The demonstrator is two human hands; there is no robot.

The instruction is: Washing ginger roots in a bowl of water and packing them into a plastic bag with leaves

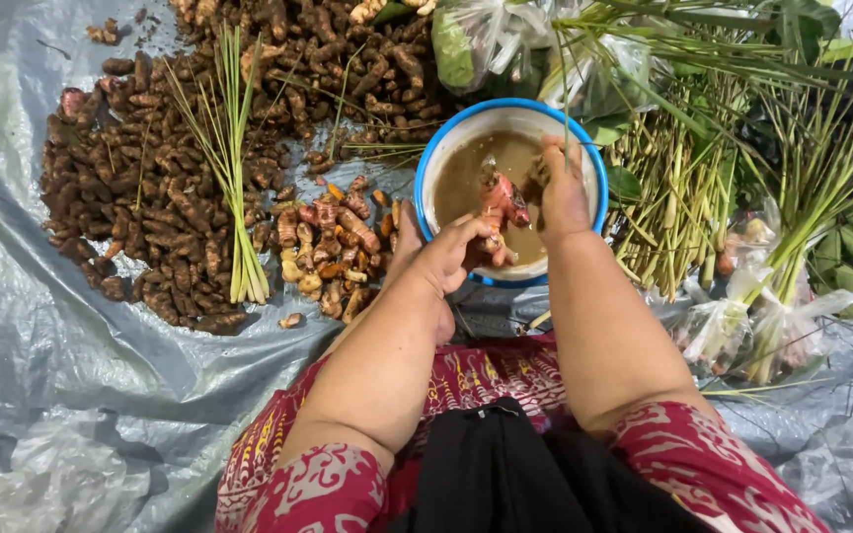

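Glossy enamelled bowl (433, 158); wet pink root (502, 200); crinkled plastic sheet (41, 365).

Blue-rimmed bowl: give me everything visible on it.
The bowl is round, white inside with a bright blue rim, apparently enamel or plastic. It sits upright on the grey plastic sheet, between the pile of brown roots and the green stalks. It holds murky brown water. Left hand and right hand reach into it, holding a pinkish root over the water.
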